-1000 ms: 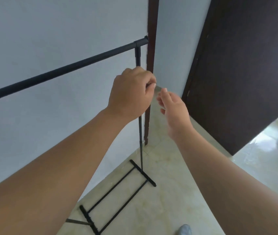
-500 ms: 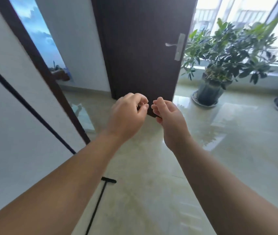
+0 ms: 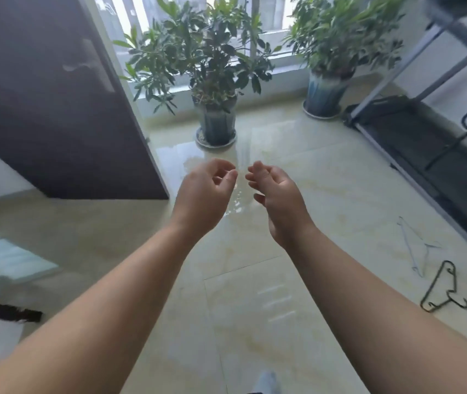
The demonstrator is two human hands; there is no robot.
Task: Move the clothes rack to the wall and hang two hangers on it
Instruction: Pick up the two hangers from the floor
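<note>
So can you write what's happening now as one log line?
left hand: open, empty | right hand: open, empty | dark wire hanger: on floor | pale wire hanger: on floor | rack: not in view

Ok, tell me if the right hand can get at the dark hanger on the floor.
Probably yes. The right hand is open and empty, and the dark hanger lies on bare floor to its right with nothing over it. It is low, so a bend looks needed.

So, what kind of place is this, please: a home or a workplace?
Most likely a home, a sunlit room by a window. Potted plants stand on glossy floor tiles, a treadmill sits at the right, and two hangers lie on the floor.
</note>
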